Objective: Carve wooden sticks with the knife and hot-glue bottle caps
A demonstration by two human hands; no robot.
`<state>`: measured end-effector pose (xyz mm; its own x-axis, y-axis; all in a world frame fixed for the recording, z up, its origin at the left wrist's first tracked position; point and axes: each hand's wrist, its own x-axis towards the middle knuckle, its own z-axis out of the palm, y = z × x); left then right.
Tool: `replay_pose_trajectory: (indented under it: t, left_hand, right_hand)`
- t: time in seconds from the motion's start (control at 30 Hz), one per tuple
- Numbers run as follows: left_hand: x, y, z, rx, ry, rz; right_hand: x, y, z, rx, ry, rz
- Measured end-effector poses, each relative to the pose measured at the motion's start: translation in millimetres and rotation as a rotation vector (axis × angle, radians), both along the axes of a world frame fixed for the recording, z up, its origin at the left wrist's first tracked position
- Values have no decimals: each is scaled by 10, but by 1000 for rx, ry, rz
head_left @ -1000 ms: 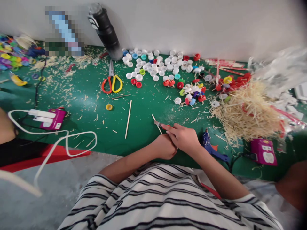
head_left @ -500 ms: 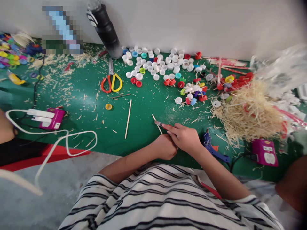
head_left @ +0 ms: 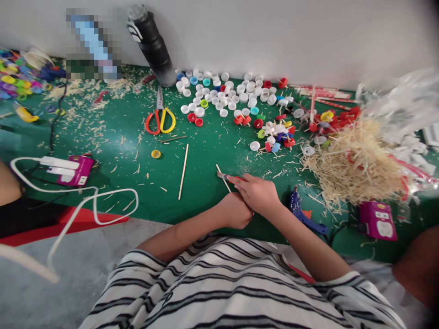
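Observation:
My left hand (head_left: 236,211) is closed around the lower end of a thin wooden stick (head_left: 224,183), whose far end points up and left over the green table. In my right hand (head_left: 259,194) is a small red-handled knife (head_left: 224,176), its blade laid across the stick near the far end. The two hands touch, right over left, and the fingers hide most of the knife handle. Another wooden stick (head_left: 183,171) lies loose to the left. Farther off are a yellow bottle cap (head_left: 156,154), a thin dark rod (head_left: 173,139) and scissors (head_left: 160,118) with red and yellow handles.
White and coloured bottle caps (head_left: 243,97) cover the back. At right are a pile of wood shavings (head_left: 356,169), a blue glue gun (head_left: 302,212) and a magenta box (head_left: 378,220). A black bottle (head_left: 151,48) stands by the wall. A white cable (head_left: 99,205) loops at left.
The right hand has slid the knife a little up and left along the stick, toward its far end. The left hand keeps its hold. The view has shifted slightly.

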<state>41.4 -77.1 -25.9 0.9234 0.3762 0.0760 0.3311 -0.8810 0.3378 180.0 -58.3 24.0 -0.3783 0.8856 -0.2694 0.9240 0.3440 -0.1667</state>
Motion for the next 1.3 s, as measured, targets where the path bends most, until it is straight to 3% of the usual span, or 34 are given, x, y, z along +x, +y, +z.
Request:
replay_pose_trajectory:
  t: [0.27,0.8,1.0,1.3]
  left_hand:
    - [3,-11,-26,-23,16,32]
    - [35,-2,65,-3,32,12]
    - [18,-7,24,20,-9,12]
    - [22,-1,22,-7,5,-11]
  right_hand:
    - [-81,78,5,-3,-32,18]
    - [52,-104,42,7,-11,-11]
    - [201,-192,-8,4,-7,-47]
    - [177,-143,-25,21,76,-27]
